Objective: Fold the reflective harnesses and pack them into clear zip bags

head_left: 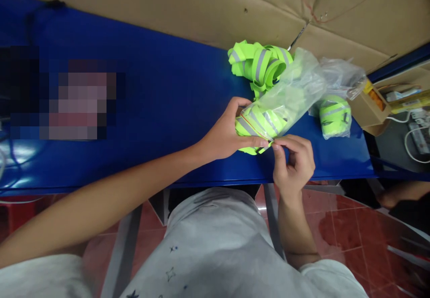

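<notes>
My left hand [231, 130] is wrapped round a rolled bundle of neon-yellow reflective straps [255, 121], thumb near me and fingers on the far side. A clear plastic bag [298, 87] covers the bundle's right part and stretches up to the right. My right hand [295, 159] pinches at the bundle's near edge, by the bag's rim and a small black piece; thumb and forefinger meet there. Just beyond lies a loose heap of the same straps [262, 65]. To the right sits another strap bundle [334, 116] inside a clear bag.
Everything rests on a blue table [161, 96] backed by a brown cardboard panel [188, 11]. More clear plastic bags [342, 76] lie at the right, beside an open cardboard box [371, 110]. White cables and a power strip [418, 136] are farther right. A blurred-out patch [80, 101] covers the left.
</notes>
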The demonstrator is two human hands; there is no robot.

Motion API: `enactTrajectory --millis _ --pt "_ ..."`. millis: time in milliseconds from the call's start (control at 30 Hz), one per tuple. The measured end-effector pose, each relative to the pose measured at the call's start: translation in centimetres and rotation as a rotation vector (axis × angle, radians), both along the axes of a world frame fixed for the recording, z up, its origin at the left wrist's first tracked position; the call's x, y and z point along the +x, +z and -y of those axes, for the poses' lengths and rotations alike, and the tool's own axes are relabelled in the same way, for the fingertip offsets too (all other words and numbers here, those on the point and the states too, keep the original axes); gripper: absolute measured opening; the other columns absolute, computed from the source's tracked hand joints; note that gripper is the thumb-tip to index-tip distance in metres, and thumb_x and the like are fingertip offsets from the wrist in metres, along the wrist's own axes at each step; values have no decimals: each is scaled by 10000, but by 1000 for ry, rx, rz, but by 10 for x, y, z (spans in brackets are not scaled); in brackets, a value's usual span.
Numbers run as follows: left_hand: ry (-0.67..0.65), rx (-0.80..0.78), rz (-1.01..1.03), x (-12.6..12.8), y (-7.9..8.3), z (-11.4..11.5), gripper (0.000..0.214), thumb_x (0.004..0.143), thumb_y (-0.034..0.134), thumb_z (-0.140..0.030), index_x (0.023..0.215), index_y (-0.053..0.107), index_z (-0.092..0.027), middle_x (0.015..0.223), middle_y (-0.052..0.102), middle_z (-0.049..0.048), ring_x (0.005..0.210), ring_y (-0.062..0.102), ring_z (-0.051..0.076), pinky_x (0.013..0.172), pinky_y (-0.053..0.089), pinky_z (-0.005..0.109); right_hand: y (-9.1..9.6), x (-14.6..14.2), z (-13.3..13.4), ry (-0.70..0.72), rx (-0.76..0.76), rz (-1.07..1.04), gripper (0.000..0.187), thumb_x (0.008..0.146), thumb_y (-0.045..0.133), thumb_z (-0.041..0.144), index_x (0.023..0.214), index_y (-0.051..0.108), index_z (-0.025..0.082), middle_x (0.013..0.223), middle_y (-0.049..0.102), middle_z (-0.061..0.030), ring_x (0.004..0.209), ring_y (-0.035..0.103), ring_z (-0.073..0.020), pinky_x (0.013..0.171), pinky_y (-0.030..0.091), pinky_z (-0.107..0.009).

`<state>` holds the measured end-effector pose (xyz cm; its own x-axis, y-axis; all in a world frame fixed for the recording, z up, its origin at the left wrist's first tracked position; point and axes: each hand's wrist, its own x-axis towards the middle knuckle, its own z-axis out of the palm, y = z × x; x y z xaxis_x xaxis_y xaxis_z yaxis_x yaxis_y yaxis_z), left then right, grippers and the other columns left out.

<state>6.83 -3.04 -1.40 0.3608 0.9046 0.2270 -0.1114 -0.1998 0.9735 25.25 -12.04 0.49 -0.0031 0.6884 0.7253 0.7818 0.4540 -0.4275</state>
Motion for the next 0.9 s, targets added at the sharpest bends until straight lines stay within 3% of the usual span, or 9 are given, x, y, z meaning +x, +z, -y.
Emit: enactTrajectory --millis 233,400,600,700,800,900 --pt "58 -2 33 2 -6 -2 916 583 1006 -535 1281 488 -246 1166 620 50 1021 616 216 841 521 322 -6 -9 -2 -12 -51 -23 172 963 723 197 1127 675 220 1032 702 -50 1009 688 -191 877 606 -368" --pt "52 37 16 0 -2 -3 921 593 1004 -546 1320 528 -239 1260 632 72 1095 619 243 915 531 339 -7 -7 -3 17 -125 -204 109 950 764 231 1035 696 224 965 681 -22 863 678 -155 747 590 -315" --pt "65 32 24 0 3 5 915 642 986 -549 1380 526 -263 1267 630 74 1089 628 258 891 533 355 -13 -8 -2 -107 174 120 178 967 698 100 1084 697 233 928 751 -5 856 697 -151 805 565 -310" --pt "102 27 46 3 5 10 916 647 984 -553 1381 519 -264 1323 624 80 1153 633 273 929 545 370 -16 -8 -1 -123 211 176 137 989 681 134 1084 673 232 907 746 -4 827 686 -153 823 544 -333" --pt "113 35 43 3 6 11 927 662 972 -570 1405 508 -268 1398 612 90 1231 627 294 988 548 394 -16 -6 -1 -88 171 184 97 999 664 152 1065 648 221 893 723 -5 829 677 -152 835 524 -340" --pt "44 41 63 0 8 8 967 662 968 -584 1437 490 -258 1458 600 98 1290 616 304 1042 549 403 -14 -11 -1 -62 56 54 60 1022 615 171 1048 627 223 911 675 -13 867 665 -154 816 529 -327"
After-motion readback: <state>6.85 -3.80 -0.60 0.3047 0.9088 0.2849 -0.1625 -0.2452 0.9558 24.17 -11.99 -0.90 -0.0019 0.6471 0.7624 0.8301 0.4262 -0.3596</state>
